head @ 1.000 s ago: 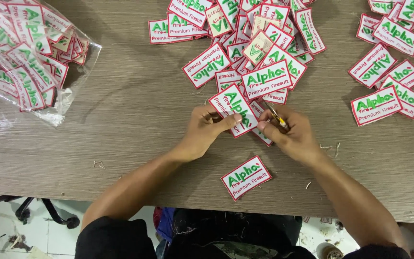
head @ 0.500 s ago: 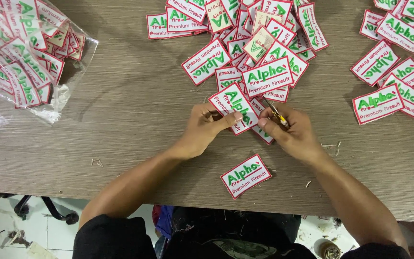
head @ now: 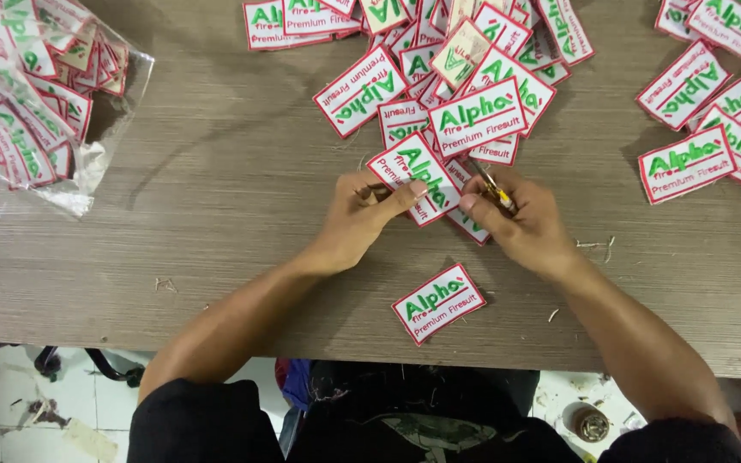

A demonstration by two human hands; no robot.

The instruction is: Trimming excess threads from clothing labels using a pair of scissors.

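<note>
My left hand [head: 360, 221] pinches a white rectangular embroidered patch [head: 413, 176] with a red border and green lettering, thumb on its face. My right hand [head: 521, 225] is closed around a small yellow-handled cutting tool [head: 495, 189] held at the patch's right edge. Another patch lies partly under my right hand. A single patch [head: 438, 303] of the same kind rests on the wooden table [head: 216, 214] near its front edge, below both hands.
A heap of identical patches [head: 439, 60] lies just beyond my hands. More patches [head: 705, 111] are spread at the right. A clear plastic bag full of patches [head: 23, 94] sits at the far left. Thread scraps [head: 595, 246] dot the table.
My hands stay in the same grip on the patch and tool; only the view has shifted slightly.
</note>
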